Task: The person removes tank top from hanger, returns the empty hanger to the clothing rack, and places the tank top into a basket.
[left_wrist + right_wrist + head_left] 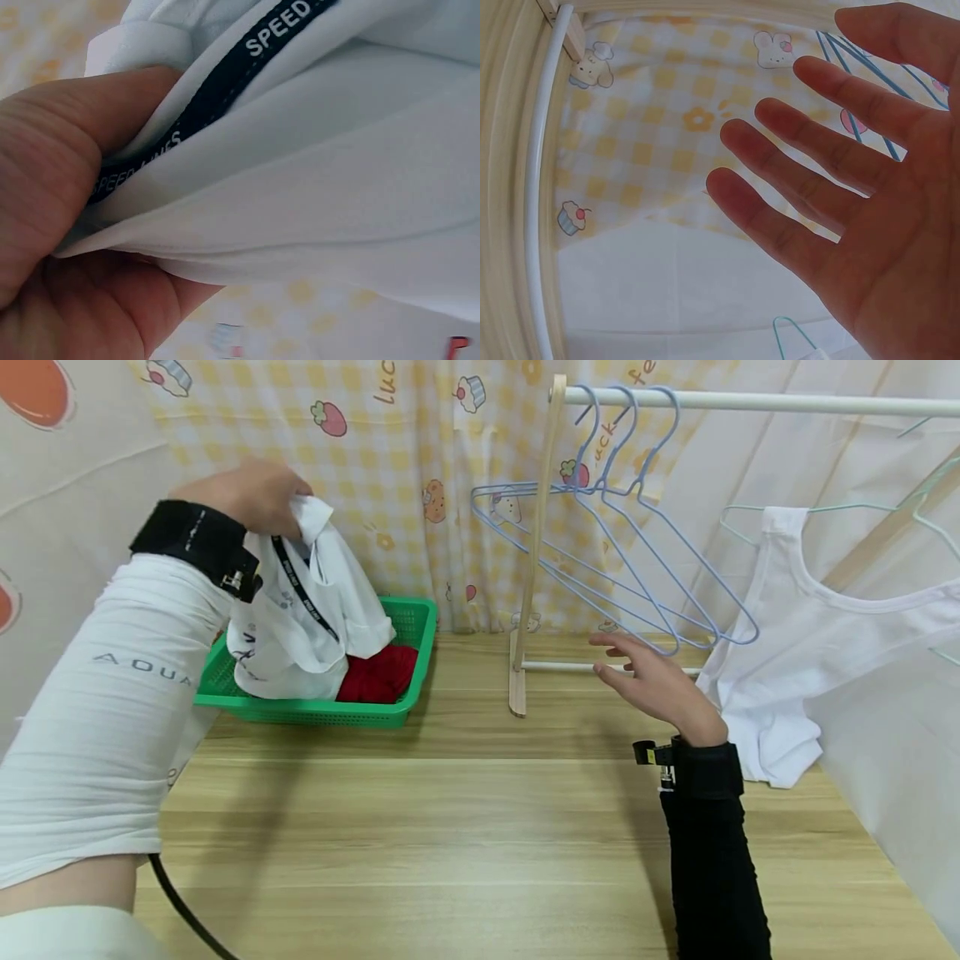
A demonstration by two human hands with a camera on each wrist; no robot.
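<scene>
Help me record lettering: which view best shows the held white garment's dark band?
The left wrist view: the dark band is close, SPEED readable. The head view shows it on the white garment in the left hand, lettering illegible; the right wrist view shows none of it.

- 2 hands are showing: 1 L hand (243, 497), 1 R hand (645, 681).
- 2 blk wrist straps (708, 770) are being worn, 1 per arm.
- 2 sleeves are covering arms: 1 white sleeve (97, 693), 1 blk sleeve (712, 868).
- 4 hangers tot. are hanging: 3 blue hangers (633, 532), 1 mint hanger (847, 507).
- 3 cloth pcs are showing: 1 white garment (330, 585), 1 red cloth (382, 675), 1 white tank top (783, 652); can't tell no. of pcs underneath.
- 1 green basket (322, 713) is sitting on 1 table (450, 827).
- 1 rack (528, 593) is standing w/ 2 rails: 1 top rail (787, 402), 1 btm rail (558, 667).
- 1 blk cable (180, 906) is trailing.
</scene>
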